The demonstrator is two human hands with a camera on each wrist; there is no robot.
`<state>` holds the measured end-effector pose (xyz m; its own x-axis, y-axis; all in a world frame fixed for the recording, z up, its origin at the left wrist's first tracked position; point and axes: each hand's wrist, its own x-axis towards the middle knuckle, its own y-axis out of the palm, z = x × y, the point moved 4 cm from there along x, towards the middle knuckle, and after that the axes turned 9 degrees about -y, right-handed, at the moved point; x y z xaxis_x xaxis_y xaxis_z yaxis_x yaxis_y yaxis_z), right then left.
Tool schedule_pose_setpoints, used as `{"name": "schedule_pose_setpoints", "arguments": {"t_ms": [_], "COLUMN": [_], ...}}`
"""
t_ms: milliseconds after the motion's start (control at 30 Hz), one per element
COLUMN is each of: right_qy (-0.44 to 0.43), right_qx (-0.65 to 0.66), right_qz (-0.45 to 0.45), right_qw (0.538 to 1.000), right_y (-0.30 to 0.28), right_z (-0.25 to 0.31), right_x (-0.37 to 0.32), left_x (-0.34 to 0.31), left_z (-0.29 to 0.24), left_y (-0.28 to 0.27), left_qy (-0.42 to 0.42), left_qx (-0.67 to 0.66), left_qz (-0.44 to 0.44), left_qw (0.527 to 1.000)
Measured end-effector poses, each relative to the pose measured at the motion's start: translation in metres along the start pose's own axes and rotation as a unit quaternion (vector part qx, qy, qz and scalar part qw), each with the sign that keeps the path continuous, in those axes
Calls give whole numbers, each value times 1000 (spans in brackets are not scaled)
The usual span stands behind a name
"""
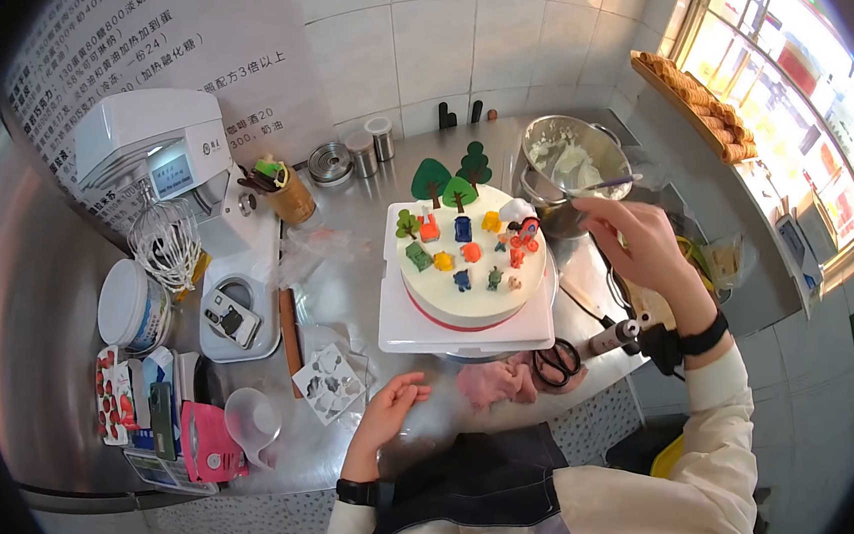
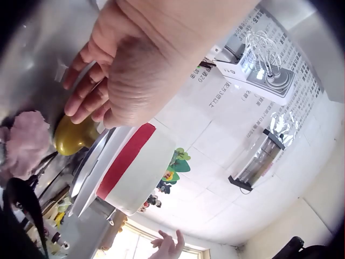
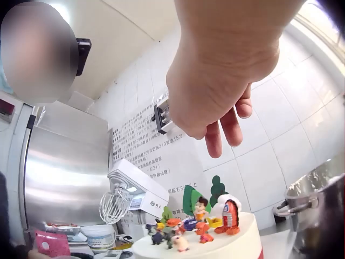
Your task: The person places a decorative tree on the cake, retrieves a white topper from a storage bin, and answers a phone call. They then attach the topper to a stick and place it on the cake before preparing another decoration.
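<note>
A round white cake [image 1: 465,304] with a red band round its base stands on a white board [image 1: 391,338] on a turntable, whose gold base [image 2: 74,137] shows in the left wrist view. On top are green tree cutouts [image 1: 430,182] at the back and several small colourful toy figures [image 1: 471,252]. My left hand [image 1: 390,410] hovers low in front of the cake, loosely bent and empty. Raised to the right of the cake, my right hand [image 1: 638,242] has its fingers hanging down, with nothing visible in them. A red figure [image 3: 230,216] stands near the cake's edge below it.
Behind my right hand sits a metal bowl [image 1: 592,138] of cream with a spatula [image 1: 609,183] across it. Black-handled scissors [image 1: 557,362] and a pink cloth [image 1: 496,382] lie in front. On the left are a stand mixer [image 1: 151,138], a silicone mould [image 1: 330,383] and a plastic jug [image 1: 253,421].
</note>
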<state>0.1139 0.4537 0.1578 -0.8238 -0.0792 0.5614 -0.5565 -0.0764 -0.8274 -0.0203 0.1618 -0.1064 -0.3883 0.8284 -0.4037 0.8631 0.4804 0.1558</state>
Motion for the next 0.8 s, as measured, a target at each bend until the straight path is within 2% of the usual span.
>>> {"name": "schedule_pose_setpoints", "arguments": {"t_ms": [100, 167, 300, 367, 400, 467, 500, 567, 600, 667, 733, 767, 800], "right_qy": [16, 50, 103, 185, 188, 298, 299, 453, 453, 593, 606, 605, 586], "right_qx": [5, -5, 5, 18, 18, 77, 77, 207, 204, 310, 204, 179, 150], "right_qz": [-36, 7, -7, 5, 2, -14, -18, -84, -90, -169, 17, 185, 348], "right_qw": [999, 999, 995, 983, 982, 951, 951, 863, 863, 724, 769, 754, 716], "right_y": [-8, -6, 2, 8, 12, 23, 30, 57, 74, 124, 173, 199, 217], "right_z": [36, 60, 109, 134, 150, 174, 188, 204, 214, 226, 251, 269, 296], "right_x": [-37, -67, -131, -164, -177, -209, -224, -271, -294, -362, -446, -490, -532], "left_x": [-9, -15, -22, -25, -26, -31, -34, -42, -45, -55, -68, -76, -86], "left_z": [2, 5, 19, 30, 37, 47, 50, 57, 61, 69, 79, 82, 87], "left_y": [-5, -6, -8, -12, -12, -12, -10, -9, -8, -5, -4, -1, 3], "left_qy": [-7, -15, -39, -54, -63, -73, -73, -70, -74, -74, -82, -78, -99], "left_qx": [-3, -2, 26, 41, 62, 87, 91, 101, 95, 94, 71, 73, 73], "left_qz": [13, 23, 63, 77, 90, 102, 110, 119, 115, 115, 108, 109, 115], "left_qw": [1000, 1000, 997, 995, 992, 988, 987, 985, 986, 986, 988, 988, 986]}}
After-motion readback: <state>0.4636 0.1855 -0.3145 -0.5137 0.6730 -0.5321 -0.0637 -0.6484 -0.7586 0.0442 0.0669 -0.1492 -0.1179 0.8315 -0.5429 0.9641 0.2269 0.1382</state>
